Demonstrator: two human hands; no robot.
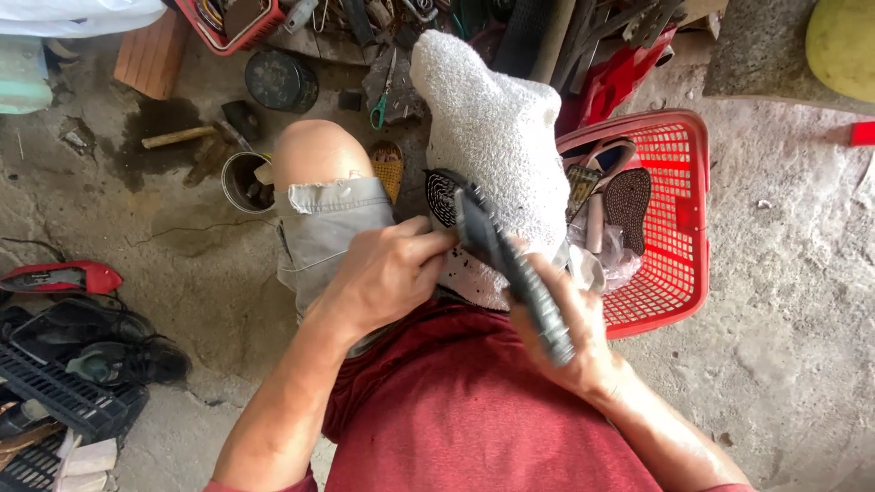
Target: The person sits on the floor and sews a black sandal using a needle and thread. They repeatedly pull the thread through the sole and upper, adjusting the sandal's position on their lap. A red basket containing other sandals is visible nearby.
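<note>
A white towel-like cloth [497,137] is draped over my raised right knee. Against it lies a black shoe sole [443,196] with a dotted tread. My left hand [392,273] presses the sole's lower edge with thumb and fingers. My right hand [570,337] is closed round the handle of a long dark rasp [510,260], whose blade lies slanted across the sole. I wear a red shirt and grey shorts; my bare left knee [314,150] shows beside the cloth.
A red plastic basket [694,228] with soles and sandals sits to my right. Ahead on the concrete floor stand a tin can [239,187], a round dark tin [281,80], a hammer [182,137] and green-handled scissors [378,107]. Shoes [109,351] and a black crate [55,394] lie left.
</note>
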